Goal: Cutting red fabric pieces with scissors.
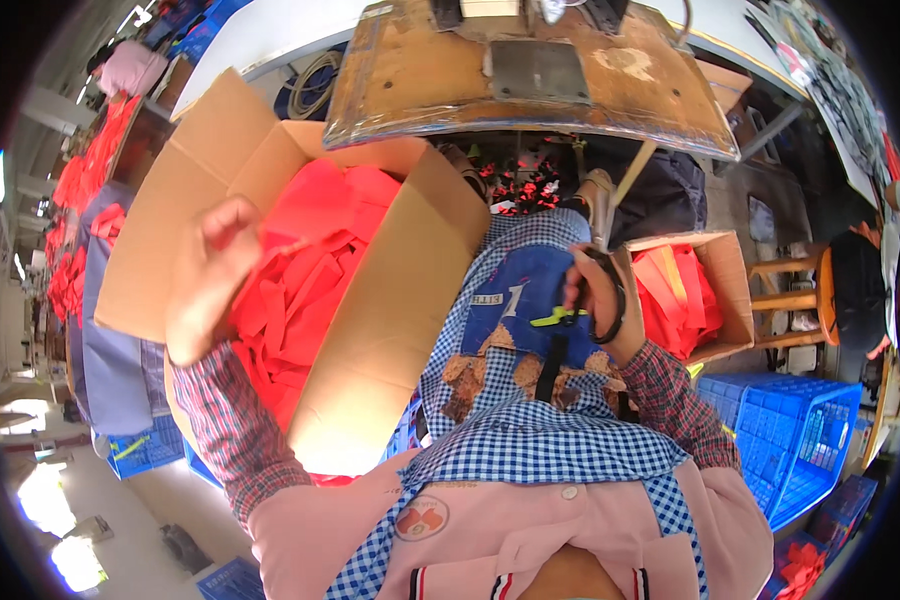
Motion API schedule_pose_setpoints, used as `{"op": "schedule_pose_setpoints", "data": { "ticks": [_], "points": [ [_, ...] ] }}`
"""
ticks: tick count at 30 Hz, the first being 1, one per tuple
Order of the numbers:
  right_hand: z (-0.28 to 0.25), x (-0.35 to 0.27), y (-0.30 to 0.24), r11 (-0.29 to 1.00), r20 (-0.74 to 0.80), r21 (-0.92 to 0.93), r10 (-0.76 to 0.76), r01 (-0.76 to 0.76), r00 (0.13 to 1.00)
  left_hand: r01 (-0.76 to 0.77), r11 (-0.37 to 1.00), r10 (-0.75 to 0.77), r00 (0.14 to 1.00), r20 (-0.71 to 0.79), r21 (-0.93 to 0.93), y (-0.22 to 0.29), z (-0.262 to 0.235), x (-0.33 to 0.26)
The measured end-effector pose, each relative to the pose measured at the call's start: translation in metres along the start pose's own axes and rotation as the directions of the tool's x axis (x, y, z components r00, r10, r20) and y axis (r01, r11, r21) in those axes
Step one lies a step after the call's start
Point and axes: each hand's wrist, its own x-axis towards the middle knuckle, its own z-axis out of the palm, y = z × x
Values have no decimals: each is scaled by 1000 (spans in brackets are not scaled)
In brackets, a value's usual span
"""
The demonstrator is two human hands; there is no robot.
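Note:
My left hand [215, 265] is raised over a cardboard box [380, 345] on my left, its fingers curled and somewhat blurred. Whether a small thing is pinched in it cannot be made out. Inside the box lies a heap of red fabric pieces [315, 275]. My right hand [592, 290] is closed over my lap on a black looped strap [618, 285]. Next to its fingers is a yellow-green piece [558, 317], and a black strip [551, 370] hangs below. Under that hand, a worn blue patch [515, 290] covers part of my blue checked apron [500, 450].
A wooden work table [420, 75] with a metal plate stands ahead. To my right are a smaller cardboard box [740, 290] of red fabric, a wooden stool [822, 295] and a blue crate [785, 440]. Red and black scraps [520, 185] lie beneath the table. Another person [135, 68] is at far left.

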Motion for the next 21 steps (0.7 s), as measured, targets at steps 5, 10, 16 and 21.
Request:
{"op": "schedule_pose_setpoints", "data": {
  "ticks": [5,10,16,21],
  "points": [
    [30,2,-19,933,180,318,115,-168,977,-419,905,426,891,158,-75,30,93,4],
    [16,5,-26,913,65,405,-71,39,995,-590,804,531,664,527,-67,14,164,10],
    [13,-1,-19,925,74,72,-378,373,923,-116,953,187,952,241,-281,2,237,20],
    [19,0,-17,929,123,97,-367,356,922,253,716,110,879,463,-651,-3,256,16]
  ]
}}
